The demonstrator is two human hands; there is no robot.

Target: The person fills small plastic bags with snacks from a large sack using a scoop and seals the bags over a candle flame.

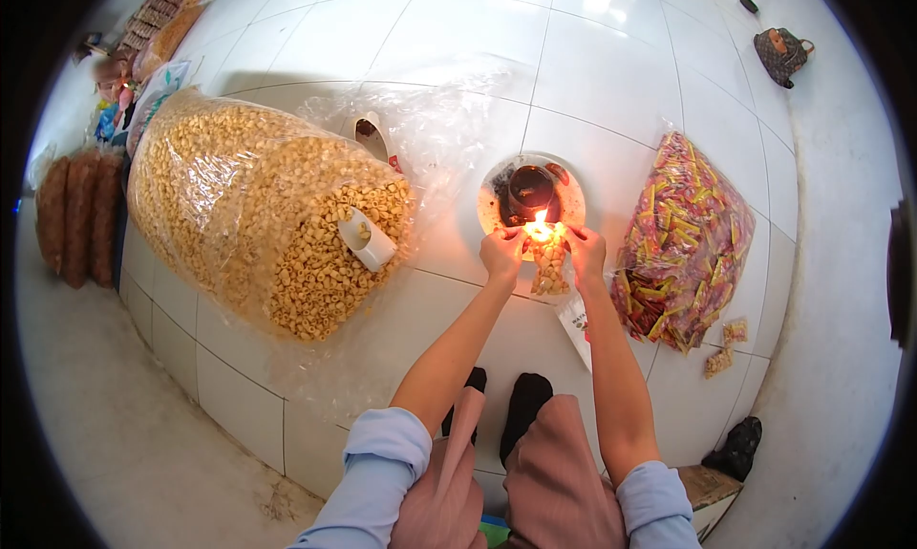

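Both arms reach forward, the left hand (586, 255) and right hand (503, 254) pinching the top edge of one clear plastic packet (549, 270) at a flame (542, 219), just in front of one dark round burner (531, 188) on a round plate (489, 205). The packet hangs upright, holding pale rounded pieces, probably snacks. One big crinkled bag (220, 205) of curled yellow snacks has one white scoop (368, 240); opposite lies one bag (683, 243) of red-yellow sachets. Two small packets (727, 347) lie beside it.
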